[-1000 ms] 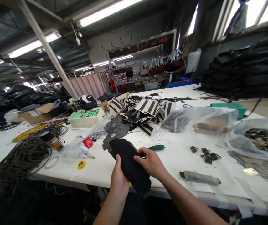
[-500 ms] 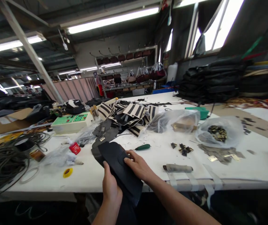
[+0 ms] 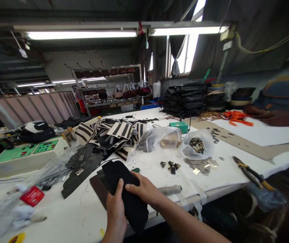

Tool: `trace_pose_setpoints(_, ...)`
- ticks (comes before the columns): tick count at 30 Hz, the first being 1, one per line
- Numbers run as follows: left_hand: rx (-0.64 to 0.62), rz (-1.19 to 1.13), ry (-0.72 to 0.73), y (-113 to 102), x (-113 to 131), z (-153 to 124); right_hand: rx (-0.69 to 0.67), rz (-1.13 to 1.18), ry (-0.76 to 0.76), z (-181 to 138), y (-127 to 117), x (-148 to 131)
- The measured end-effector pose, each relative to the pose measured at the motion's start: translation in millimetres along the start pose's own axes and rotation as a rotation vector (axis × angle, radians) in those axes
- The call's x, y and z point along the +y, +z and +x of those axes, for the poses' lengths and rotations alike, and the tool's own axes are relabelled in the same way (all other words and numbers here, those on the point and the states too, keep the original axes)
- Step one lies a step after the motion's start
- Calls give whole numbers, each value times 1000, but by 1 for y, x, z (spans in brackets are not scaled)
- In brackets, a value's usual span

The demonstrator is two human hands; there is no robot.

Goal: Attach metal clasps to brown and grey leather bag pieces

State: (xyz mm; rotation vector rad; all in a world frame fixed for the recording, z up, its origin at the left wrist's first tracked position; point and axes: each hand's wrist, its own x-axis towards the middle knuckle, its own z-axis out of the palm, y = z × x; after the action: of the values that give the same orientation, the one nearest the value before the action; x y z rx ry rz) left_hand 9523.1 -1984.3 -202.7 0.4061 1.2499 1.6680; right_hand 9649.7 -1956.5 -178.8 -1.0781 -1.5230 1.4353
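Both my hands hold a stack of black fabric pieces (image 3: 124, 192) over the near edge of the white table (image 3: 78, 216). My left hand (image 3: 115, 211) grips the stack from below with the thumb up along its left side. My right hand (image 3: 144, 190) lies on top, its fingers curled over the stack's upper right edge. A green-handled tool (image 3: 135, 170) shows just behind my right hand. A grey rolled handle (image 3: 171, 189) lies to the right of my right wrist.
Striped black-and-cream pieces (image 3: 116, 133) are heaped mid-table, dark grey cut pieces (image 3: 81, 167) to their left. A green control box (image 3: 25, 157), plastic bags (image 3: 196, 143) of metal fittings, loose clasps (image 3: 171, 165) and yellow-handled pliers (image 3: 252, 173) lie around. Black stacks (image 3: 185, 98) stand at the far edge.
My view has swung to the right and moved closer to the table. Both hands keep hold of the black stack, and the right hand has slid slightly across its top.
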Motion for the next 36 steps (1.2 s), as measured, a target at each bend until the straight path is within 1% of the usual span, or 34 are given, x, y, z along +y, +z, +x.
trace_pose_setpoints(2,-60,15,-11,13,-5,8,-26,139,19,5,-14,1)
trace_pose_setpoints(4,-146,44,-10,31,-10,19,-9,165,-1,12,-32,1)
trace_pose_setpoints(5,-199,72,-13,41,-12,25,23,117,-17,16,-43,1)
trace_pose_setpoints(7,-293,152,-35,60,-16,40,113,-55,-40,28,-69,2)
trace_pose_setpoints(8,-310,196,-42,68,-19,48,163,-148,-42,35,-83,4)
trace_pose_setpoints(10,-262,264,-6,80,-24,63,251,-302,-22,52,-110,11)
trace_pose_setpoints(12,-187,295,86,89,-27,77,306,-392,26,70,-131,25)
trace_pose_setpoints(13,-175,316,147,94,-28,82,319,-437,56,79,-138,34)
trace_pose_setpoints(14,-192,356,231,101,-27,87,323,-483,87,86,-142,43)
trace_pose_setpoints(16,-287,505,466,122,-24,95,319,-565,144,99,-143,60)
trace_pose_setpoints(18,-397,695,745,157,-23,103,326,-634,196,109,-137,72)
trace_pose_setpoints(19,-435,770,855,177,-24,107,336,-664,217,113,-134,77)
trace_pose_setpoints(20,-466,824,922,198,-27,111,347,-691,231,117,-131,79)
trace_pose_setpoints(21,-488,872,957,218,-31,116,357,-715,237,119,-129,81)
trace_pose_setpoints(23,-540,974,934,250,-40,128,370,-756,217,119,-128,83)
trace_pose_setpoints(24,-561,1010,900,260,-44,134,372,-769,195,117,-130,83)
trace_pose_setpoints(25,-573,1033,865,265,-46,142,373,-775,169,113,-132,83)
trace_pose_setpoints(27,-559,1039,820,265,-46,156,369,-767,112,100,-137,81)
trace_pose_setpoints(30,-521,1032,774,249,-35,173,363,-709,7,78,-151,72)
trace_pose_setpoints(32,-514,1022,739,240,-29,178,432,-605,-139,74,-165,60)
trace_pose_setpoints(34,-514,1006,705,236,-27,178,531,-474,-269,85,-184,46)
trace_pose_setpoints(35,-514,999,693,235,-28,177,564,-425,-291,97,-193,39)
trace_pose_setpoints(36,-514,996,687,236,-29,175,564,-392,-261,111,-203,34)
